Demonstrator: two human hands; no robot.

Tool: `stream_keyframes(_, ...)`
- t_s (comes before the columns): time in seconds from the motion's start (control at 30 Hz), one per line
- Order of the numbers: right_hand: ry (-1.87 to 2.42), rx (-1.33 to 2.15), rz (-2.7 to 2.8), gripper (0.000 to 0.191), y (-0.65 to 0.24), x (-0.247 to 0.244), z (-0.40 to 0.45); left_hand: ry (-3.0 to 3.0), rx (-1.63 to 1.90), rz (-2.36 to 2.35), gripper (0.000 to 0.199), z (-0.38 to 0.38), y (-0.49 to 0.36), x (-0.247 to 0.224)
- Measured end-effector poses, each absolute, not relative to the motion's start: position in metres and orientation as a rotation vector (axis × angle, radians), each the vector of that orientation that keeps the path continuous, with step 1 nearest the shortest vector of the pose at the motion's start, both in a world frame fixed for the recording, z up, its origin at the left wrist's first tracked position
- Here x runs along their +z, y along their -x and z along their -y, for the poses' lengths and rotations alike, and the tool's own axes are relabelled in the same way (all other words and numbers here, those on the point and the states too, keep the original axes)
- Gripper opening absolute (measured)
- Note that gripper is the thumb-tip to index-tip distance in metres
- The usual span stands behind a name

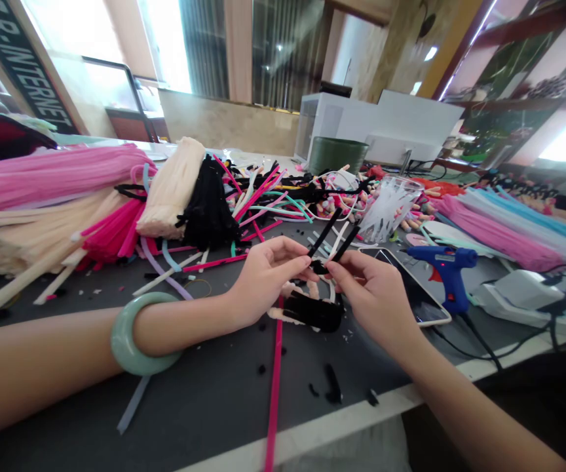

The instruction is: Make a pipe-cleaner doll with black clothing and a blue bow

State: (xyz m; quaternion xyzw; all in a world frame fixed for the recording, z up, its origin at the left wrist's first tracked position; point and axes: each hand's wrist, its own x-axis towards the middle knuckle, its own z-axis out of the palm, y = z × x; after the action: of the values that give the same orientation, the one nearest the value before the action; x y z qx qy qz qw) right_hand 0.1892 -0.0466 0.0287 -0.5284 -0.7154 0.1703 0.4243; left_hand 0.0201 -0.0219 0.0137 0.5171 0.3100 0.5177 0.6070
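Both hands meet over the middle of the table, pinching a black pipe cleaner point(346, 241) whose two ends stick up in a V. My left hand point(276, 272), below a pale green bangle point(124, 333), grips it near the bend with thumb and forefinger. My right hand point(372, 288) pinches the other side of that bend. Just beneath the hands lies a black and cream fuzzy piece point(312, 311), partly covered by the fingers. A long pink pipe cleaner point(274, 387) runs from under it toward the table's front edge.
Bundles of pink point(57, 172), cream point(172, 190) and black pipe cleaners point(211, 206) crowd the left. At right are a phone point(413, 288), a blue glue gun point(447, 269), a power strip point(523, 295) and cables. A clear cup of glue sticks point(391, 210) stands behind. Black scraps point(332, 383) lie in front.
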Motion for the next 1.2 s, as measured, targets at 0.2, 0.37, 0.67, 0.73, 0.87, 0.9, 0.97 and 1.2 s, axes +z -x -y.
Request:
stream_keyframes(0.2, 1.183, 0.593, 1.689, 0.014, -0.187, 0.021, 0.045, -1.299, 1.207, -0.791, 0.018, 0.022, -0.022, 0.014)
stream_keyframes(0.37, 1.019, 0.815, 1.512, 0.007, -0.182, 0.019, 0.049, -1.381, 1.232, -0.793, 0.015, 0.021, -0.021, 0.015)
stream_keyframes(0.67, 0.991, 0.715, 1.359, 0.012, -0.182, 0.021, 0.054, -1.393, 1.21, -0.761, 0.017, 0.025, -0.022, 0.014)
stream_keyframes(0.73, 0.994, 0.675, 1.379, 0.01, -0.183, 0.02, 0.054, -1.402, 1.218, -0.757, 0.017, 0.025, -0.023, 0.015)
stream_keyframes(0.87, 0.982, 0.646, 1.397, 0.008, -0.183, 0.018, 0.053, -1.414, 1.24, -0.739, 0.015, 0.025, -0.023, 0.015)
stream_keyframes(0.9, 0.978, 0.643, 1.403, 0.008, -0.183, 0.018, 0.053, -1.417, 1.245, -0.736, 0.015, 0.025, -0.023, 0.015)
stream_keyframes(0.97, 0.973, 0.635, 1.418, 0.007, -0.183, 0.017, 0.054, -1.421, 1.254, -0.737, 0.014, 0.026, -0.023, 0.016)
stream_keyframes(1.2, 0.963, 0.618, 1.462, 0.01, -0.186, 0.015, 0.054, -1.436, 1.289, -0.747, 0.012, 0.029, -0.026, 0.019)
